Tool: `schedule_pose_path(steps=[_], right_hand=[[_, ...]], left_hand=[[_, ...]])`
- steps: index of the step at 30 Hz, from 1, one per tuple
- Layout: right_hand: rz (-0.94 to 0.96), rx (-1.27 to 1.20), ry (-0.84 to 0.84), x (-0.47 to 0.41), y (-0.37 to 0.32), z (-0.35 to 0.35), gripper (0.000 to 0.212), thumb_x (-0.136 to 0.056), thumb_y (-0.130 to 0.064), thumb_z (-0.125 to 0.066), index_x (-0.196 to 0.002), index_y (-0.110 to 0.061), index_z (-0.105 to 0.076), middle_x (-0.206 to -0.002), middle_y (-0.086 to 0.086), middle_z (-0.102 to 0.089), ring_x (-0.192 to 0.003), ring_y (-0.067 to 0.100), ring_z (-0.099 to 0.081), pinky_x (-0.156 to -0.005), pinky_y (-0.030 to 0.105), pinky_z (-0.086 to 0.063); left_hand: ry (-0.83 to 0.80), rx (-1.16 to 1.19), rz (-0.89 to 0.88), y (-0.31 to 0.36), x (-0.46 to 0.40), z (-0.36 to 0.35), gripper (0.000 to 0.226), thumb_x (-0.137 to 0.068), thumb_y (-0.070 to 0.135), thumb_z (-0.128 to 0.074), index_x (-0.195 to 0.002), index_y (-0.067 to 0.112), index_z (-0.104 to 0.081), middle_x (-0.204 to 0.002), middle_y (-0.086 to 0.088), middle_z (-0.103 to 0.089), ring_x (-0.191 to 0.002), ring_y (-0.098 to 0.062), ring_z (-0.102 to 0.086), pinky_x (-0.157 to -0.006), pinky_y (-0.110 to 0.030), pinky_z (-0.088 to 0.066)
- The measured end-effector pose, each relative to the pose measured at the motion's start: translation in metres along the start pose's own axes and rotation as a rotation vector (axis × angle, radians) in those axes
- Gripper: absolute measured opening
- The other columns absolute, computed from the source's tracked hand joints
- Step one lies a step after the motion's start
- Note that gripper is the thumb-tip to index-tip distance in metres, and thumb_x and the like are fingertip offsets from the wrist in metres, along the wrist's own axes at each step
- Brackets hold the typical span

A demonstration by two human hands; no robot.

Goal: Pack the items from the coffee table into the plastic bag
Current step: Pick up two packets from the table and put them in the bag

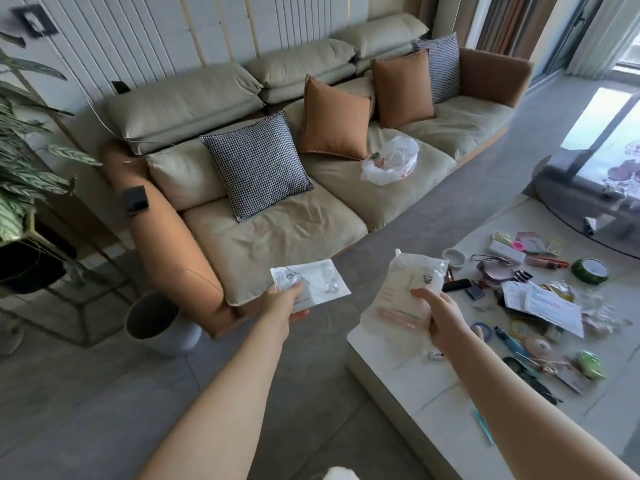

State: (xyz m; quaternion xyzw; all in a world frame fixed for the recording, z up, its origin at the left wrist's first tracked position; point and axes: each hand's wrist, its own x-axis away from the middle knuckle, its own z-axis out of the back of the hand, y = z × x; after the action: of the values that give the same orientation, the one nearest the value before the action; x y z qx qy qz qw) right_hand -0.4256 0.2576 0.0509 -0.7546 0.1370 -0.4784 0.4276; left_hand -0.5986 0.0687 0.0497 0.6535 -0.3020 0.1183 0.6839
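Observation:
My left hand [284, 299] grips a flat white sachet [315, 284] with grey lettering, held over the floor between sofa and table. My right hand [438, 315] holds a cream soft pouch [405, 296] with pink print above the near corner of the white coffee table [415, 382]. A crumpled clear plastic bag [391, 161] lies open on the sofa's middle seat cushion, well beyond both hands. Several small items remain scattered on the table, among them a green tape roll [589, 270], a white envelope [543, 304] and a black lighter [457, 285].
The beige sofa [277, 230] with orange and checked cushions fills the middle. A grey round bin [156, 322] stands by the sofa's orange armrest. A plant on a metal stand [27, 188] is at the left. A dark glass table [588, 188] sits at the far right.

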Motion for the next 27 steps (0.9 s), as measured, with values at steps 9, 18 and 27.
schedule_pose_path(steps=[9,18,27], right_hand=[[0.036,0.038,0.026,-0.045,-0.025,-0.085,0.011,-0.084,-0.01,-0.063,-0.094,-0.011,-0.061,-0.092,0.014,-0.067,-0.081,0.033,-0.065,-0.076,0.051,-0.055],[0.028,-0.028,0.012,-0.14,-0.072,-0.144,0.018,-0.081,-0.014,-0.067,-0.097,-0.009,-0.06,-0.092,0.014,-0.068,-0.08,0.032,-0.067,-0.07,0.047,-0.057],[0.049,-0.022,0.08,-0.22,-0.119,-0.164,0.023,-0.08,-0.015,-0.069,-0.101,-0.01,-0.062,-0.097,0.014,-0.068,-0.085,0.033,-0.066,-0.076,0.049,-0.056]], left_hand=[[-0.139,0.057,0.019,0.053,-0.067,0.017,0.016,-0.094,0.029,-0.057,-0.109,0.022,-0.058,-0.097,-0.002,-0.065,-0.088,-0.019,-0.063,-0.079,-0.04,-0.054],[-0.146,0.021,0.011,0.124,-0.154,-0.024,0.008,-0.096,0.023,-0.052,-0.092,0.02,-0.057,-0.08,-0.002,-0.062,-0.07,-0.015,-0.057,-0.063,-0.029,-0.045],[-0.145,0.016,0.01,0.175,-0.244,-0.075,0.015,-0.097,0.018,-0.052,-0.111,0.015,-0.055,-0.084,-0.005,-0.063,-0.073,-0.019,-0.059,-0.058,-0.032,-0.048]])
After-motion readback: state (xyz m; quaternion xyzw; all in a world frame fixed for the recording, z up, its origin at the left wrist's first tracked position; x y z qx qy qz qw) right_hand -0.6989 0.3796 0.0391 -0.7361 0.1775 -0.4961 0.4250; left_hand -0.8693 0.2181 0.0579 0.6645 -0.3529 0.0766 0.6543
